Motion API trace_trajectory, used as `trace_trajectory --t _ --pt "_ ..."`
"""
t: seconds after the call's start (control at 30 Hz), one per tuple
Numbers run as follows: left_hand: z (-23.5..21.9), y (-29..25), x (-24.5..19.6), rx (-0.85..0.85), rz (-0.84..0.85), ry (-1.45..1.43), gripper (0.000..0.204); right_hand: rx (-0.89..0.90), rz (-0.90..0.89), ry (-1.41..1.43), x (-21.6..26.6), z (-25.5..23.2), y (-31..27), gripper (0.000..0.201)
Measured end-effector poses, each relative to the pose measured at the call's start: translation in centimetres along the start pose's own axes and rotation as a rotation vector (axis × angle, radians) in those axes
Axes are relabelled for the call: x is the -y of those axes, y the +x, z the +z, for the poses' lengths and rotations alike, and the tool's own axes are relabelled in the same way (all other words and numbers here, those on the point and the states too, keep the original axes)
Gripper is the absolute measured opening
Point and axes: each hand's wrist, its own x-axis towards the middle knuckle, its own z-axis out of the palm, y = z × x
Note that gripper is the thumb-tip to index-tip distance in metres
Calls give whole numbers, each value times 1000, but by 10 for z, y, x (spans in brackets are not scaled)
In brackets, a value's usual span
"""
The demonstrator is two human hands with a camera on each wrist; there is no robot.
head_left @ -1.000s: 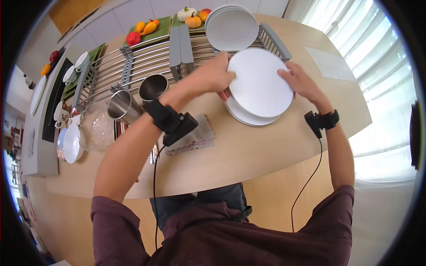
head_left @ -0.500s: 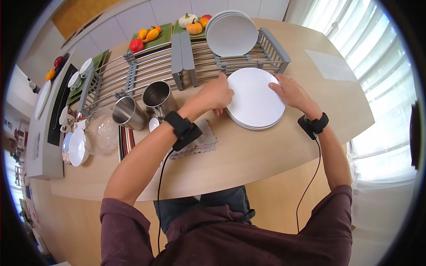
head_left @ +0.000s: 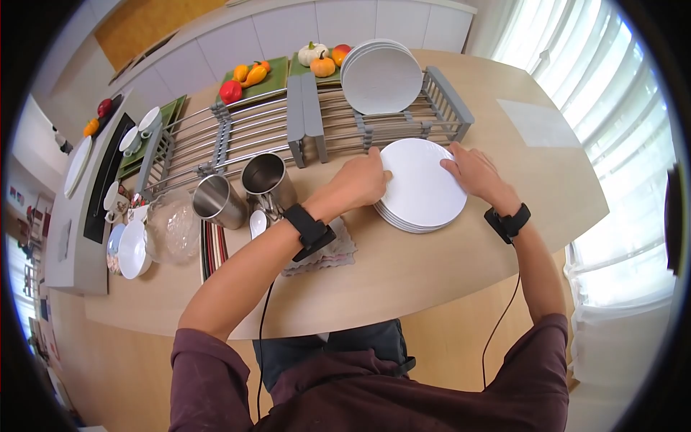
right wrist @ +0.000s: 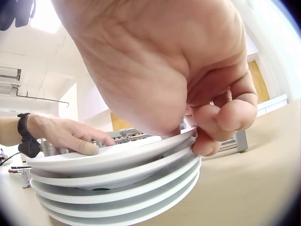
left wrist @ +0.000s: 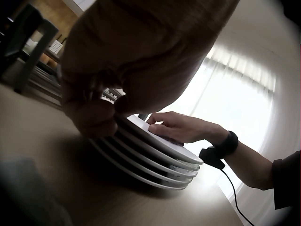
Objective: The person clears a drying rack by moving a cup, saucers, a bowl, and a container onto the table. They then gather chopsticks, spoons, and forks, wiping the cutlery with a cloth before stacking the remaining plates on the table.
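Observation:
A stack of several white plates (head_left: 423, 183) stands on the table in front of the dish rack. At its left edge the left hand (head_left: 363, 180) grips the rim, thumb on top and fingers curled at the side. My right hand (head_left: 481, 176) pinches the right rim, thumb over the top plate; in the right wrist view its fingers (right wrist: 207, 141) curl at the edge of the upper plates (right wrist: 113, 157). The left wrist view shows the stacked rims (left wrist: 155, 162) below the left hand (left wrist: 127, 66). More white plates (head_left: 381, 81) stand upright in the rack (head_left: 448, 108).
Left of the stack are two metal cups (head_left: 218, 202), a spoon (head_left: 258, 224), a folded cloth (head_left: 324, 253), chopsticks (head_left: 213, 248), a clear glass dish (head_left: 173, 229) and a white bowl (head_left: 134, 249). Green trays (head_left: 252, 90) with vegetables lie behind the rack. A translucent sheet (head_left: 536, 122) lies right.
The upper plate, held tilted above the stack earlier, has come down and lies level on it. Both hands moved down with it and stay at its rim. The head view has shifted slightly.

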Motion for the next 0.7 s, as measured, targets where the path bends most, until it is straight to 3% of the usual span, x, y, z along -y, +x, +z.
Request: trace_trajectory --t 0.07,0.13,0.27,0.37,0.43,0.53,0.63,0.7 --pt "-10 -2 -6 33 -36 -7 49 -23 -18 -12 2 -4 1 31" --pt "-22 0 -8 -83 49 149 48 -96 -14 -8 6 -19 -1 27" --pt "-73 26 -16 -270 32 151 49 -99 69 103 11 -57 34 23" --pt "-95 63 -5 -405 -10 177 47 -252 -65 188 2 -66 78 26" --pt "-100 84 4 -463 -31 200 46 -370 -223 233 -6 -55 112 29" --pt "-101 107 18 -315 -65 223 47 -381 -320 210 -20 -30 159 34" --pt "-85 124 37 -375 -40 76 44 -315 -209 267 -11 -24 170 35" --pt "-72 123 38 -553 -39 109 39 -329 -208 254 -15 -19 180 33"
